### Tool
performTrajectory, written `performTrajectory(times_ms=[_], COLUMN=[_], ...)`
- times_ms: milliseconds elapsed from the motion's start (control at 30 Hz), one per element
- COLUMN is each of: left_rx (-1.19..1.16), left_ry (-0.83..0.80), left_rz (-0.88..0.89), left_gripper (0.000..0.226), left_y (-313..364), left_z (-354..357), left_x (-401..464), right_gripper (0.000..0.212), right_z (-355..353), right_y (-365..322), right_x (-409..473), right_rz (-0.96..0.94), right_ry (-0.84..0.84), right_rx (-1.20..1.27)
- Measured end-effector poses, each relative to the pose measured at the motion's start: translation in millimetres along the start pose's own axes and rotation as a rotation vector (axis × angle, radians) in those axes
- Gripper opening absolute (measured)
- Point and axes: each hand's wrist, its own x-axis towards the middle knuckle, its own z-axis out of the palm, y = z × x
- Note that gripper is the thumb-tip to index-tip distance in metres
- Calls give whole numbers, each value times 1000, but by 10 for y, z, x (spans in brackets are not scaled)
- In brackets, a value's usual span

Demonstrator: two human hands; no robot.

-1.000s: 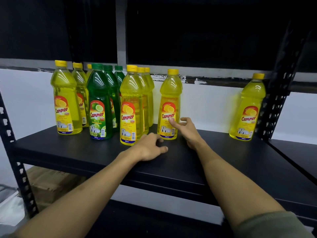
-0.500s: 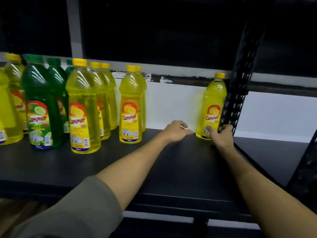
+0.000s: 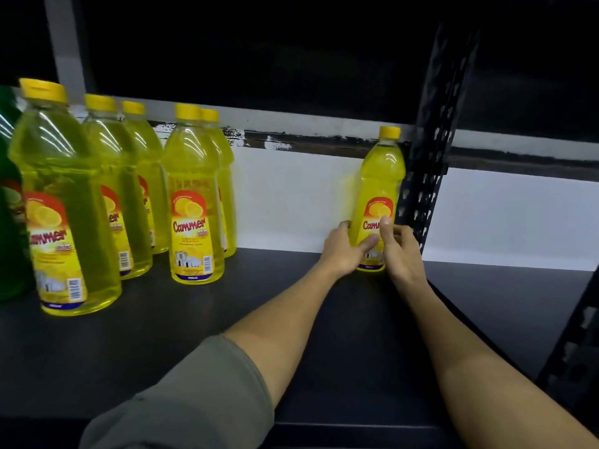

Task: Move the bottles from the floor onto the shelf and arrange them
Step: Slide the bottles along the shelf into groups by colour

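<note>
Both hands are on the lone bottle (image 3: 377,202) at the far right of the shelf (image 3: 194,335). Left hand (image 3: 345,249) wraps its lower left side, thumb across the front of the label; right hand (image 3: 400,251) cups the right side, index finger up on the label. Two-handed grasp low on the body, so likely to slide or lift it upright without tipping.

Bottle stands upright at the back, just beside the perforated post (image 3: 428,176), well apart from the rest. Judging by that gap, it's the stray that needs to join the group.

Group sits at left: yellow bottles in front-to-back rows, nearest one (image 3: 64,205) at the front, a shorter row led by the middle bottle (image 3: 193,202), labels facing out. Green bottle (image 3: 9,196) is cut off at the left edge.

Open shelf between group and stray gives a free path. Floor isn't in view, so can't tell what's left down there.
</note>
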Motion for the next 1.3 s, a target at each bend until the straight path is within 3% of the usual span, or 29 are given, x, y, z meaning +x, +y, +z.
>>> performTrajectory(times_ms=[100, 233, 400, 567, 700, 833, 967, 1167, 1300], left_rx=[-72, -88, -85, -70, -29, 32, 56, 308, 487], left_ry=[-51, -84, -96, -108, -127, -144, -141, -65, 13], left_rz=[-6, -28, -68, -60, -51, -68, -52, -67, -103], left_gripper=[64, 64, 66, 63, 60, 60, 61, 69, 53], left_y=[50, 114, 196, 267, 287, 266, 174, 49, -69], left_z=[-90, -234, -458, -767, -1081, -1485, -1831, -2378, -2889], left_x=[-207, -512, -1039, -1489, -1826, -2110, -2355, -2643, -2810], right_gripper=[68, 80, 50, 49, 61, 51, 58, 66, 67], right_z=[-27, -15, -65, -77, 4, 180, 407, 878, 1156], right_y=[-118, -296, -445, -615, -797, -1071, -1283, -1490, -1544], right_x=[-104, -256, -628, -1045, -1357, -1684, -1918, -2196, -2228], right_rz=[-21, -88, -101, -101, -88, -108, -89, -54, -45], right_ry=[26, -13, -138, -240, -273, -346, -434, -470, -482], right_rx=[8, 93, 110, 189, 171, 128, 129, 216, 237])
